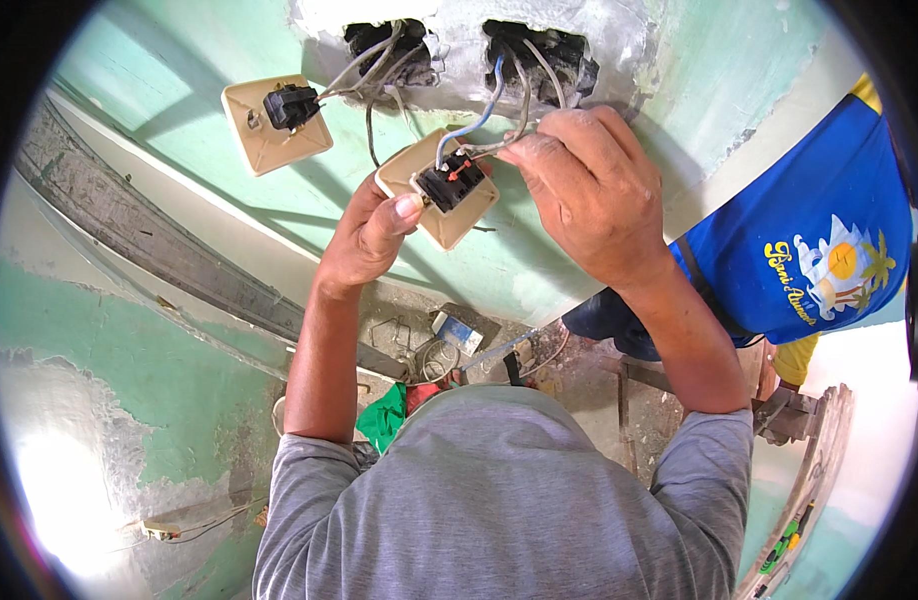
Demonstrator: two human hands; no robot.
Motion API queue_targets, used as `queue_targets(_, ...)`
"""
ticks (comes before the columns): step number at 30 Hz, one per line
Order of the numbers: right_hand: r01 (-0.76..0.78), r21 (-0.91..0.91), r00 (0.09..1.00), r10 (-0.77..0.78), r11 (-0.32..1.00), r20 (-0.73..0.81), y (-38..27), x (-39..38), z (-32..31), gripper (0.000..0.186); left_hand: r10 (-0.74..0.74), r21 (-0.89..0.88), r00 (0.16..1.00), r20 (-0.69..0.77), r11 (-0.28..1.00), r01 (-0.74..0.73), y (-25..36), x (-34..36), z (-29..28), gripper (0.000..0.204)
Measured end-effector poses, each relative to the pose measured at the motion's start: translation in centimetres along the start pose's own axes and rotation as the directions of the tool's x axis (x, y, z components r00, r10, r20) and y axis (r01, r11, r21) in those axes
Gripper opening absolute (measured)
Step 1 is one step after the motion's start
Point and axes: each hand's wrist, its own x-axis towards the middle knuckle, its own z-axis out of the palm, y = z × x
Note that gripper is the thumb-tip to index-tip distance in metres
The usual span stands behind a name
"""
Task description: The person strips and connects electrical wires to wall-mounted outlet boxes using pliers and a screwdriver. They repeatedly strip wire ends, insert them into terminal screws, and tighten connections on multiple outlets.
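My left hand grips a beige outlet plate by its near left edge, thumb on top. The plate's back faces me, showing a black terminal block with a small red piece on it. A blue wire and grey wires run from the right wall hole to this block. My right hand has its thumb and fingers pinched together on a grey wire just right of the block. Farther left, a second beige plate with a black block hangs by wires from the left wall hole.
Another person in a blue shirt is close on my right. Below lie loose cables, a small blue-and-white box and green cloth. A green-handled tool rests on a wooden ledge at lower right.
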Motion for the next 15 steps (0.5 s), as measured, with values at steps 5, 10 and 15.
queue_targets(5, 0.001, -0.002, 1.000, -0.001, 1.000, 0.012, 0.0, 0.0, 0.0, 0.012, 0.008, 0.004, 1.000, -0.007, 1.000, -0.008, 0.2, 0.1, 0.2, 0.103)
queue_targets(10, 0.015, -0.002, 1.000, -0.015, 1.000, -0.007, -0.1, 0.1, 0.1, 0.012, -0.006, -0.010, 1.000, -0.027, 1.000, 0.006, -0.3, 0.1, -0.1, 0.103)
queue_targets(15, 0.016, 0.005, 1.000, -0.016, 1.000, 0.007, -0.2, 0.5, 0.2, 0.012, -0.004, -0.046, 1.000, -0.001, 0.999, 0.004, -0.1, -0.3, -0.6, 0.084)
